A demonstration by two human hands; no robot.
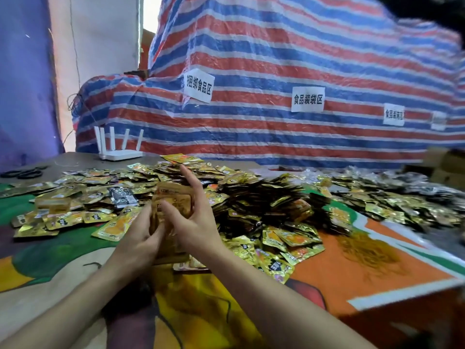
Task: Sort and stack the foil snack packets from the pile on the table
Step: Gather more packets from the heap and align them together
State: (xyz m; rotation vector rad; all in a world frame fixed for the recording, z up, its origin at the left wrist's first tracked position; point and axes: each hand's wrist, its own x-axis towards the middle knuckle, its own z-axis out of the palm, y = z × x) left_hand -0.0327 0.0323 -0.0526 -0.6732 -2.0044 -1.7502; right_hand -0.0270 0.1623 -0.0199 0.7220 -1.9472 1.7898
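Between the hands, above the near part of the table, a stack of gold packets stands on edge. The left hand grips its left side with curled fingers. The right hand clamps it from the other side, thumb across the face, index finger sticking straight up, free of it.

Foil is slick, so the likeliest trouble is the stack fanning out or squirting from that partial right grip. Its lower packets look uneven already, and any squeeze off-centre would push them out. Dropped ones would land among loose packets right under the hands and need sorting again.

The pile spreads across the table on both sides, touching the hands' working space, so a wrist swing could drag unsorted packets along. A black packet lies just left of the stack; a careless grab there would mix kinds. A small stack sits further left, ringed by loose foil and easy to topple when reaching over.

Scissors and a router stand well clear at the far left. A striped tarp with paper labels closes off the back.
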